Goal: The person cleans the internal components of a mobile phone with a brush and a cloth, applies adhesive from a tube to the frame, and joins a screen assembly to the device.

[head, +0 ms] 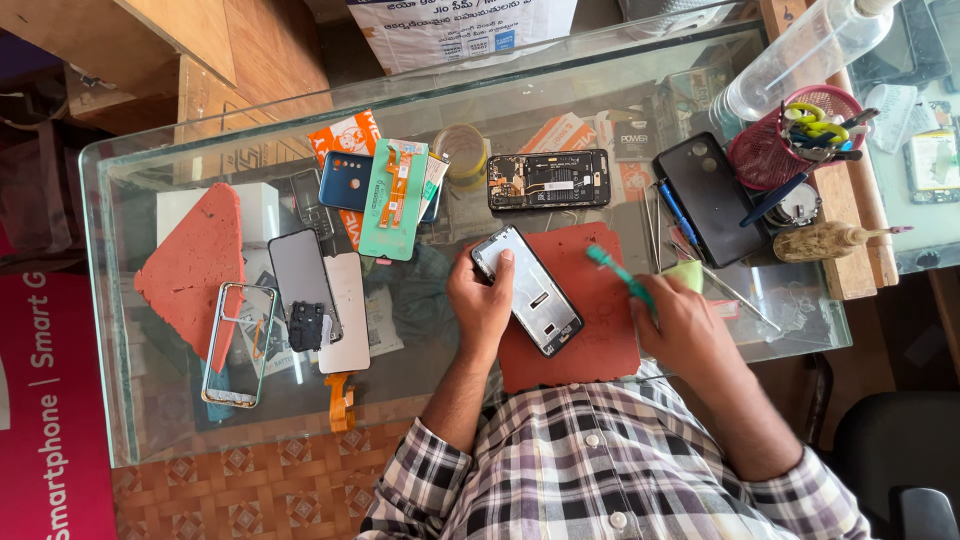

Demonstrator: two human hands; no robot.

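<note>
Crowding red mat (pixel 590 300): phones, pen cup (pixel 775 140)

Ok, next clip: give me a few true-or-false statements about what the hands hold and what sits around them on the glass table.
1. The left hand holds a phone frame on the red mat. True.
2. The right hand holds a pair of scissors. False: it holds a green brush.
3. The opened phone beyond the mat shows its inner parts. True.
4. The red basket at the right is empty. False: it holds tools.
5. The clear bottle stands upright on the mat. False: it lies tilted at the far right, off the mat.
</note>
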